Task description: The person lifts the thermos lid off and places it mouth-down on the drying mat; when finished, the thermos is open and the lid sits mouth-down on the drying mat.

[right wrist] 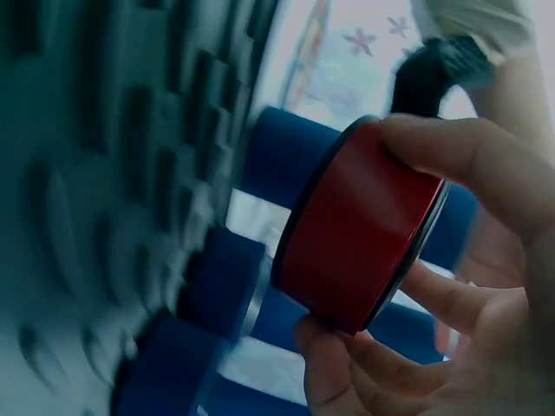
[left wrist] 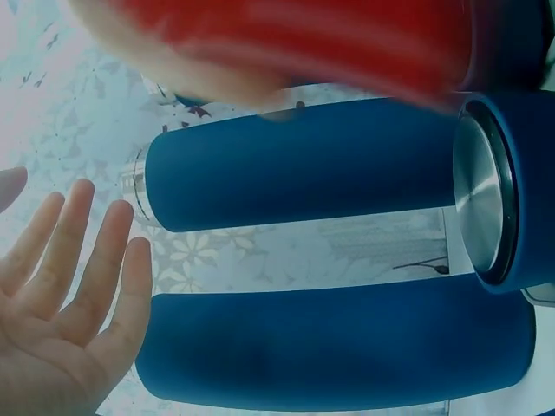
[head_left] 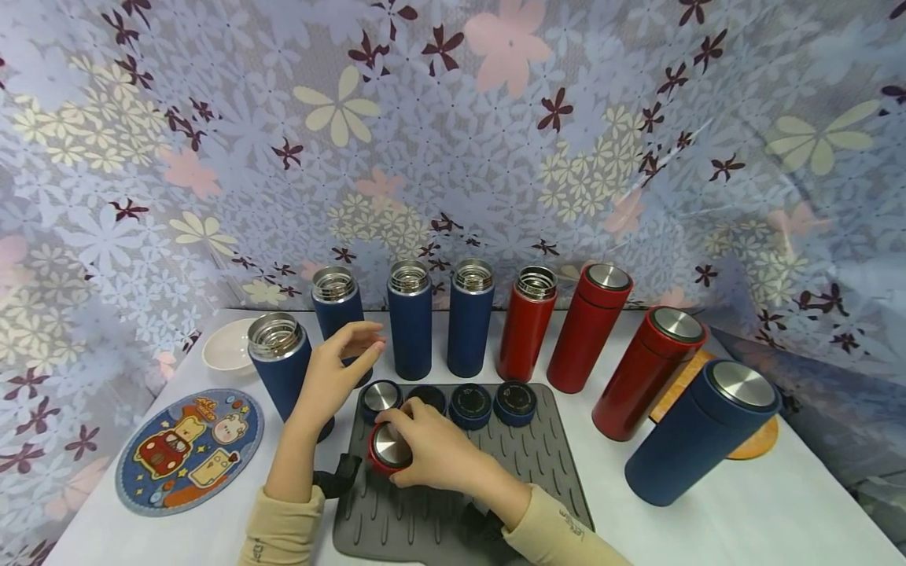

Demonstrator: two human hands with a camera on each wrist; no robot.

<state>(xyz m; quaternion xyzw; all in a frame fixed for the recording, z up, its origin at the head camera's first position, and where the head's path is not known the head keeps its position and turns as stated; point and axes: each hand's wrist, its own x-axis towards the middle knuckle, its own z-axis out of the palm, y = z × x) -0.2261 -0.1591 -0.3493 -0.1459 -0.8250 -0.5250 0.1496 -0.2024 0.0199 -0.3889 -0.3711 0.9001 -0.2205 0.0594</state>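
Observation:
My right hand grips a red lid with a steel top, thumb and fingertips around its side. The right wrist view shows this lid tilted above the ribbed mat. My left hand is raised in front of the open blue bottles, holding nothing. Its fingers are spread in the left wrist view, close to a blue bottle. Below it on the grey mat stands a blue lid with its steel top up. Blue lids with black undersides up continue that row.
Open blue bottles and an open red bottle line the back. To the right stand capped red bottles and a capped blue bottle, beside a wooden board. A white bowl and round cartoon mat lie left.

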